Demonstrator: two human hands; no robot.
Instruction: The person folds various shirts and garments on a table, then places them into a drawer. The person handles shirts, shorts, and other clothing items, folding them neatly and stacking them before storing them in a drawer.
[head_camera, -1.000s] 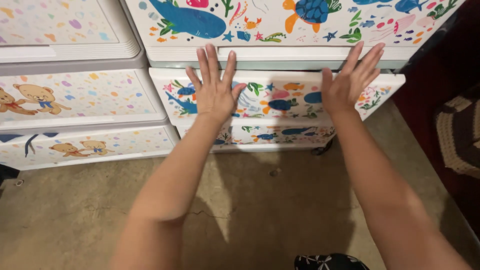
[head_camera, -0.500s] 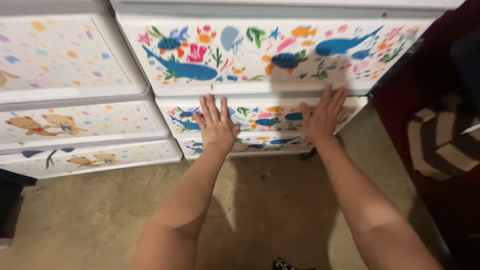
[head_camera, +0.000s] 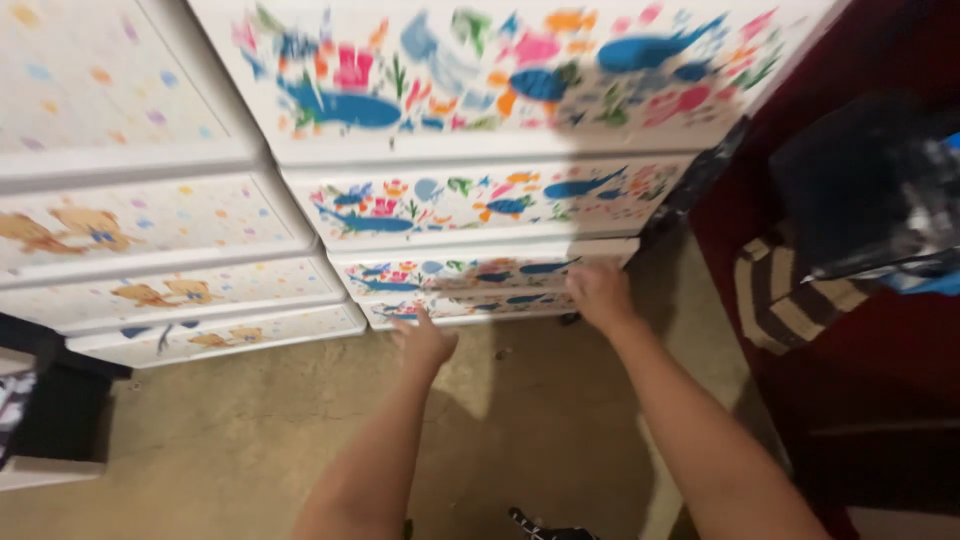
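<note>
Reaching low, both hands are meeting the sea-creature drawer unit's bottom drawers (head_camera: 470, 290) near the concrete floor (head_camera: 200, 450). Left hand (head_camera: 424, 341), fingers spread, is touching the lowest drawer at 6 o'clock; right hand (head_camera: 598, 293), curled, is lying against the drawer above, its grip too blurred to tell. A bear-printed drawer unit (head_camera: 150, 240) is standing at 9 o'clock.
</note>
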